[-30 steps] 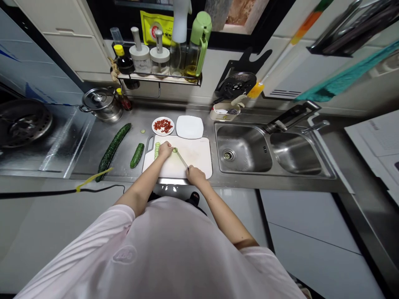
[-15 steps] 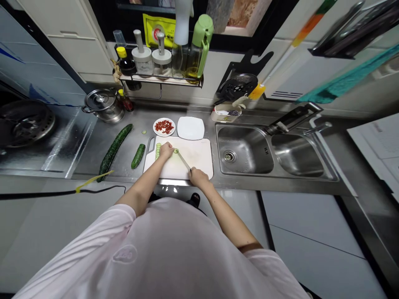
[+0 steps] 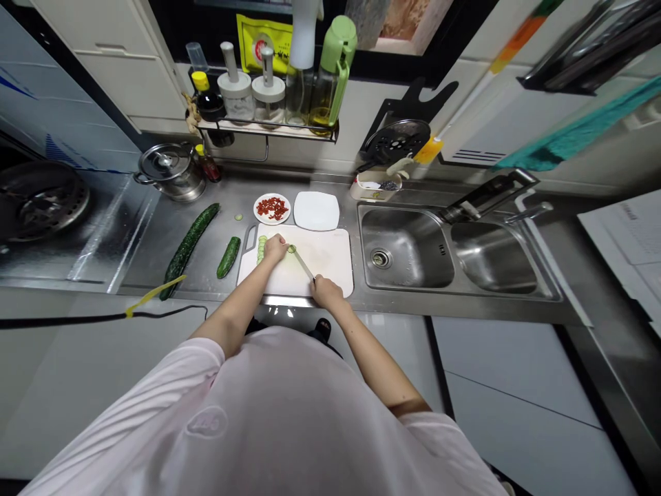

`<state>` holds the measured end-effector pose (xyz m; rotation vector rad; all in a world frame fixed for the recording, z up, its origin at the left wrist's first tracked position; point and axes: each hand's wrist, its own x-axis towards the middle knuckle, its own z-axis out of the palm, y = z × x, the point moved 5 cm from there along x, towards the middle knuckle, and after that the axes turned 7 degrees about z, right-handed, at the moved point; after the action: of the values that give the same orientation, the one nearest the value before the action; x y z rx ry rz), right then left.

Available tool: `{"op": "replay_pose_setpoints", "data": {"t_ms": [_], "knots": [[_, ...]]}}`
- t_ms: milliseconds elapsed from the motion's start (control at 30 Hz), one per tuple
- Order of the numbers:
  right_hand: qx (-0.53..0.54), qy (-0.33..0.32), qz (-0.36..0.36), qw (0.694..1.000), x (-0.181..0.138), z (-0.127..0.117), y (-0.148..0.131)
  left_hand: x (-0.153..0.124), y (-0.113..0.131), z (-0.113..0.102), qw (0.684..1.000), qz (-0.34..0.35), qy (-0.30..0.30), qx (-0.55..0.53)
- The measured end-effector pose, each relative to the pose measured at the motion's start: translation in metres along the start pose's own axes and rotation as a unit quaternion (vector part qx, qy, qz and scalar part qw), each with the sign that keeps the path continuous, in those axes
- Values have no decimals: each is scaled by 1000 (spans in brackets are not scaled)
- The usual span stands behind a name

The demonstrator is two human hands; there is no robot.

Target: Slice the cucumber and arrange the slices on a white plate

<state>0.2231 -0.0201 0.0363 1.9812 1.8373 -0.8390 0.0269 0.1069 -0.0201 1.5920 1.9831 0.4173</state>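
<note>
Nearest us, our right hand (image 3: 325, 293) is wrapped tight round the knife (image 3: 303, 264), its blade angled over the white cutting board (image 3: 330, 265). Just beyond, our left hand (image 3: 275, 246), fingers bunched, pins the cucumber piece (image 3: 290, 249) at the blade's tip. Cut slices (image 3: 261, 248) lie just left.

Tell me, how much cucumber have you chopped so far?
Done: a row of slices lies on the cutting board, and red bits sit on a small plate. In hand: the left hand pins a cucumber stub while the right hand holds the knife. Left: a short cucumber and a long cucumber wait unsliced on the counter.
</note>
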Motion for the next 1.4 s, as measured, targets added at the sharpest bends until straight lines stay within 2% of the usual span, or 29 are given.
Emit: {"op": "replay_pose_setpoints", "data": {"t_ms": [833,1000,1100,1233,1400], "knots": [[9,-5,4,1000,-6,-1,0,-2,2,-2,1000,5,-2,-5],[11,-5,11,1000,-12,3,7,-7,4,-3,999,37,-10,-2],[17,-5,6,1000,-14,4,9,-14,5,0,996,83,-18,16],[19,1,4,1000,-18,5,12,-30,10,2,988,143,4,54],[19,4,5,1000,-23,11,19,-43,18,2,982,172,17,78]]}}
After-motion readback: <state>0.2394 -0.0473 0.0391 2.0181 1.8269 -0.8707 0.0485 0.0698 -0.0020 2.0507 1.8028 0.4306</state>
